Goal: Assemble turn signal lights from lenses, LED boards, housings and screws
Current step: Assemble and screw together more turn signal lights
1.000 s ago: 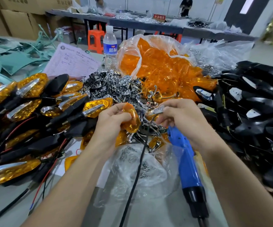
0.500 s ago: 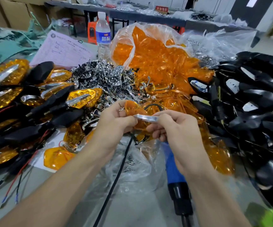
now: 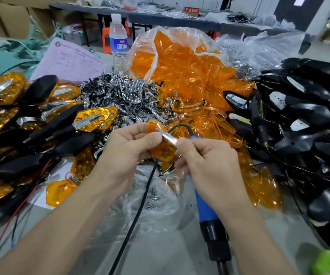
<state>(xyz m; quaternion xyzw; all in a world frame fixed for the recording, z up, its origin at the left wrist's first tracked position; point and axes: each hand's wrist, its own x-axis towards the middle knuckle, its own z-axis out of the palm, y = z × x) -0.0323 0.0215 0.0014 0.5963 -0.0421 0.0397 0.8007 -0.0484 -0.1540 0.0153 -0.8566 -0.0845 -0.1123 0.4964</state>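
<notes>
The desk (image 3: pixel 160 255) is heaped with parts, and the open bag of orange lenses (image 3: pixel 180 62) serves as the marker. To the right of the bag lies the pile of black housings (image 3: pixel 303 108), to the left of it the finished lights (image 3: pixel 5 86), and just beside its left edge the heap of chrome inserts (image 3: pixel 120 94). In front of the bag, nearer the person, a blue electric screwdriver (image 3: pixel 205 211) lies untouched, partly under the right wrist. Also in front of the bag, the left hand (image 3: pixel 124 151) and right hand (image 3: pixel 209 161) meet above the desk. A second ago the right hand was down in the parts pulling out a chrome strip; now the chrome strip (image 3: pixel 167 136) lies across the lens (image 3: pixel 163 150) being worked on, so the fitting step appears to have begun, though the strip is probably not yet seated. The left fingers (image 3: pixel 150 138) curl round the lens, thumb on the strip's left end. The right fingers (image 3: pixel 184 143) pinch its other end. Both parts sit between the two hands, touching each other.
</notes>
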